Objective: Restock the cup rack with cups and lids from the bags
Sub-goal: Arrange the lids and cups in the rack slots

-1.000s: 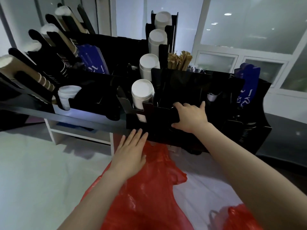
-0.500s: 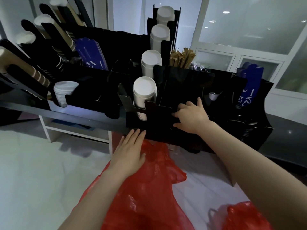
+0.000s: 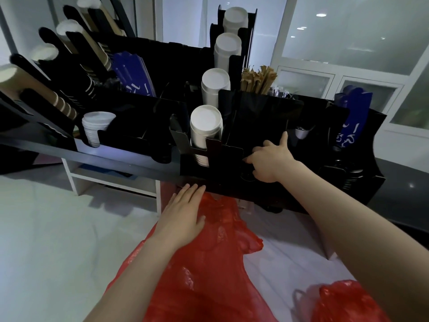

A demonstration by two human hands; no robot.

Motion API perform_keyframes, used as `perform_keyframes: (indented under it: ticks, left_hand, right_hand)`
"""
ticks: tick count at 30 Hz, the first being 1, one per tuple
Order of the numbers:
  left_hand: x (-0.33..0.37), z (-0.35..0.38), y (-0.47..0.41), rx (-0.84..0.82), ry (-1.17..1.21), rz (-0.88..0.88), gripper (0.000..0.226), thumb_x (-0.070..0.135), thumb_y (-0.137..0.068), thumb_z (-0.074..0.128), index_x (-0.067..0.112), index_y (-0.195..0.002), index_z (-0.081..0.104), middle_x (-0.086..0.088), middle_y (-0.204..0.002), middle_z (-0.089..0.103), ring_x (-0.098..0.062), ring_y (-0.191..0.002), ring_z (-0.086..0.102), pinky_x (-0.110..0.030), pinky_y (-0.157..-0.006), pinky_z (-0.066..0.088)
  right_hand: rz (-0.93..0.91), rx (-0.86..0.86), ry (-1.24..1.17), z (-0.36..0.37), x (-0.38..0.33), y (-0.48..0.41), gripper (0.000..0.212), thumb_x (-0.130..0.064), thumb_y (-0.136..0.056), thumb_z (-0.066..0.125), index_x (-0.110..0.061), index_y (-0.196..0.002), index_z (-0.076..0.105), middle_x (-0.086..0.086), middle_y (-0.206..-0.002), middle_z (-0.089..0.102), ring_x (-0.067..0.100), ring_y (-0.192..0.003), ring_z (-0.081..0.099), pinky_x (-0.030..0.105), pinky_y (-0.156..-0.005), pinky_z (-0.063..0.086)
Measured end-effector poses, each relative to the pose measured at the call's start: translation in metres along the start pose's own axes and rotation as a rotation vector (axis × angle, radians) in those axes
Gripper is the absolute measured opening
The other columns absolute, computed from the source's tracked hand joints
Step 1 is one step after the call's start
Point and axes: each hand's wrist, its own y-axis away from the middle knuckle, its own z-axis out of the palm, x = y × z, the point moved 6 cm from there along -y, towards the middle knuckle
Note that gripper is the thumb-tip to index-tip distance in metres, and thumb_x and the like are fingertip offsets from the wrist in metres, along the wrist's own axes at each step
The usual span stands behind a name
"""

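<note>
Nearest me: big red bag [image 3: 209,275] spread out, second red bag [image 3: 343,303] bunched at lower right, apart from it. My left hand [image 3: 185,214] lies palm-down on big bag's far end, fingers straight, holding nothing. Just past its fingertips: front of black cup rack [image 3: 255,117]. My right hand [image 3: 269,161] is at rack's dark front compartment, fingers curled, one raised; I cannot tell if it grips anything. White cup stacks [image 3: 205,126] just left of that hand, in row running back. Wooden stirrers [image 3: 257,82] behind
</note>
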Motion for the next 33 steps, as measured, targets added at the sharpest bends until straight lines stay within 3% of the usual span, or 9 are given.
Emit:
perform_keyframes:
  ticks: [6,10,16,19,24,28,33]
  left_hand:
    - [0.002,-0.005,0.002,-0.003,-0.021,0.000,0.071,0.034,-0.093,0.048,0.026,-0.152,0.009,0.003,-0.159,0.012,-0.013,-0.146,0.001,-0.034,-0.118,0.005]
    - [0.009,-0.011,-0.001,0.014,-0.061,0.026,0.071,0.034,-0.093,0.047,0.026,-0.152,0.008,0.003,-0.159,0.008,-0.013,-0.146,0.000,-0.035,-0.117,0.002]
    - [0.037,-0.013,-0.010,0.048,-0.063,0.133,0.073,0.036,-0.094,0.047,0.030,-0.151,0.002,0.005,-0.160,-0.002,-0.012,-0.146,-0.007,-0.034,-0.118,-0.001]
    - [0.059,-0.015,-0.020,0.074,-0.066,0.208,0.076,0.036,-0.093,0.047,0.032,-0.151,-0.002,0.006,-0.159,-0.008,-0.010,-0.145,-0.010,-0.031,-0.117,-0.005]
    - [0.101,-0.013,-0.044,0.114,-0.074,0.296,0.076,0.035,-0.092,0.048,0.028,-0.151,0.000,0.005,-0.160,-0.007,-0.010,-0.145,-0.010,-0.030,-0.117,-0.006]
    - [0.122,-0.014,-0.064,0.150,-0.107,0.320,0.077,0.035,-0.092,0.049,0.025,-0.152,0.002,0.003,-0.160,-0.007,-0.011,-0.145,-0.012,-0.030,-0.116,-0.009]
    - [0.143,-0.014,-0.088,0.153,-0.098,0.350,0.077,0.034,-0.091,0.049,0.024,-0.152,0.003,0.002,-0.160,-0.005,-0.006,-0.141,-0.016,-0.028,-0.115,-0.012]
  right_hand:
    - [0.003,-0.038,0.013,-0.002,-0.002,-0.001,0.049,-0.030,-0.089,0.050,-0.038,-0.137,0.045,-0.003,-0.130,0.053,0.028,-0.128,0.034,0.078,-0.099,-0.001]
    - [0.031,0.145,-0.096,-0.002,0.000,0.010,0.047,-0.037,-0.090,0.050,-0.031,-0.136,0.049,-0.001,-0.133,0.052,0.027,-0.130,0.031,0.070,-0.107,0.005]
    - [0.084,0.352,-0.321,0.011,0.014,0.047,0.071,-0.043,-0.091,0.053,-0.026,-0.151,0.019,0.001,-0.156,0.025,0.023,-0.146,0.013,0.058,-0.114,0.005]
    - [0.119,0.400,-0.406,0.019,0.030,0.072,0.074,-0.041,-0.091,0.054,-0.024,-0.152,0.014,0.000,-0.158,0.020,0.021,-0.147,0.010,0.053,-0.116,0.007]
    - [0.207,0.462,-0.472,0.030,0.077,0.112,0.072,-0.037,-0.090,0.057,-0.022,-0.151,0.023,0.000,-0.156,0.026,0.021,-0.145,0.017,0.047,-0.118,0.014]
    - [0.311,0.539,-0.539,0.035,0.128,0.138,0.061,-0.024,-0.088,0.063,-0.016,-0.144,0.039,0.005,-0.146,0.043,0.025,-0.135,0.036,0.036,-0.110,0.029]
    - [0.443,0.534,-0.592,0.050,0.171,0.150,0.058,-0.022,-0.089,0.062,-0.020,-0.143,0.040,0.004,-0.142,0.047,0.025,-0.129,0.043,0.038,-0.101,0.039]
